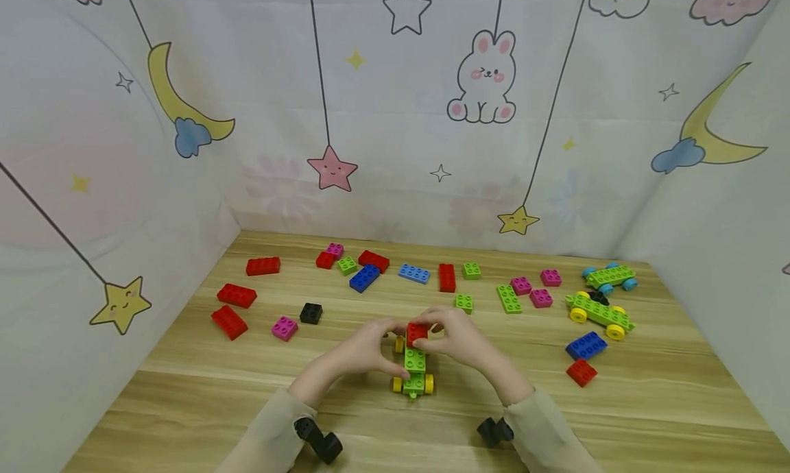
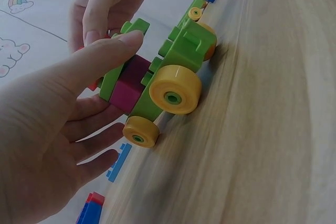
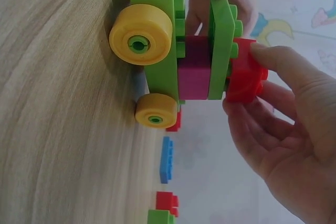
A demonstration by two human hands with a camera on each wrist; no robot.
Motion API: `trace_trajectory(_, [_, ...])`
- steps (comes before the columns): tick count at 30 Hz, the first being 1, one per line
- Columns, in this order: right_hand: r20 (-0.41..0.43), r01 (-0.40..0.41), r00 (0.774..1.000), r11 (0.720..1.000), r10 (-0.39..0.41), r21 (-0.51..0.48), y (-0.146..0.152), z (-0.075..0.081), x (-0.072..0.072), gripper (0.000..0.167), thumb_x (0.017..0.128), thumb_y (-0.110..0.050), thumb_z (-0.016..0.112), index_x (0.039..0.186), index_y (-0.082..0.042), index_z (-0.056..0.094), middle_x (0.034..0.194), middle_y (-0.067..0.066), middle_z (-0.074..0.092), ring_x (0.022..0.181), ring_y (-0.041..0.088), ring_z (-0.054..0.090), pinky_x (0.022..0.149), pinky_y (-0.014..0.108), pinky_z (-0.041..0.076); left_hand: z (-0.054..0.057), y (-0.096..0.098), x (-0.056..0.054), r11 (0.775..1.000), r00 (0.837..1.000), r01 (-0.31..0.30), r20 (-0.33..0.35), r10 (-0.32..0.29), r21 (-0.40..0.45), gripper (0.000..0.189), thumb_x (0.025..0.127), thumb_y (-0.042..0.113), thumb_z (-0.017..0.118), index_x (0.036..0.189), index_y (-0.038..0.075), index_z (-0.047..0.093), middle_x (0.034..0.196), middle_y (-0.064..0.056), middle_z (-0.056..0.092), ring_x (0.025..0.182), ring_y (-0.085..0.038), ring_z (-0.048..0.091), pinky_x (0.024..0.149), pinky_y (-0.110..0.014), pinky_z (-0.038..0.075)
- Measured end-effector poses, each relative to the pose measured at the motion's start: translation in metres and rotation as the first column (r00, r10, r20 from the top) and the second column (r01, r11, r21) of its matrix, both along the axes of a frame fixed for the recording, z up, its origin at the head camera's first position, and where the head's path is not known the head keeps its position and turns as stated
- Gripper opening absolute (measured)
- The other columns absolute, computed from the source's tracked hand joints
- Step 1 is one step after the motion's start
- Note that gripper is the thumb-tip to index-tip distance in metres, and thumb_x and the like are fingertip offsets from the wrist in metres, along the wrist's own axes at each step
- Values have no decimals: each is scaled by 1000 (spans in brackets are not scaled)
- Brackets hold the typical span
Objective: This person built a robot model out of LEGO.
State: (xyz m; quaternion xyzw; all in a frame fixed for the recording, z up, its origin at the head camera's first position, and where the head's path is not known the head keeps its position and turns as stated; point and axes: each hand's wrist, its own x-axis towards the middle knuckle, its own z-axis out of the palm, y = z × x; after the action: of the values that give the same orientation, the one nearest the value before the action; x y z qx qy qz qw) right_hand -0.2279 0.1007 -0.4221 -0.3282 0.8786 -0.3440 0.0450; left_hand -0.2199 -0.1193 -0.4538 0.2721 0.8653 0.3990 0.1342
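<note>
A green toy car base (image 3: 160, 80) with yellow wheels (image 2: 176, 88) stands on the table in front of me. On its studs sits a magenta brick (image 3: 194, 72), topped by a green plate (image 1: 415, 358) that juts out over one end. My left hand (image 1: 365, 348) holds this car from the left, thumb on the green plate and fingers on the far side. A red brick (image 1: 417, 332) is at the far end of the plate, pinched between the thumb and fingers of my right hand (image 1: 459, 334). In the right wrist view it lies against the plate's studs, slightly tilted.
Two more green car bases, one with yellow wheels (image 1: 600, 311) and one with blue wheels (image 1: 609, 277), stand at the right. Nearby lie a blue brick (image 1: 586, 346) and a red brick (image 1: 581, 373). Several loose bricks spread along the back and left, including a black brick (image 1: 311, 313).
</note>
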Motion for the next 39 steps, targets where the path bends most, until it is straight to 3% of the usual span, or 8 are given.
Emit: trace_trajectory(39, [46,-23,999,999,22,30,-2,5,0,34,91,-23,70,118,-2,70,106,6,69,93,18,62,76,23,51,2,0,2,999,1000,12,14,-12,46,67,73,28,87,129,6,58,125,-8,63,120,-30,55,104,-52,44])
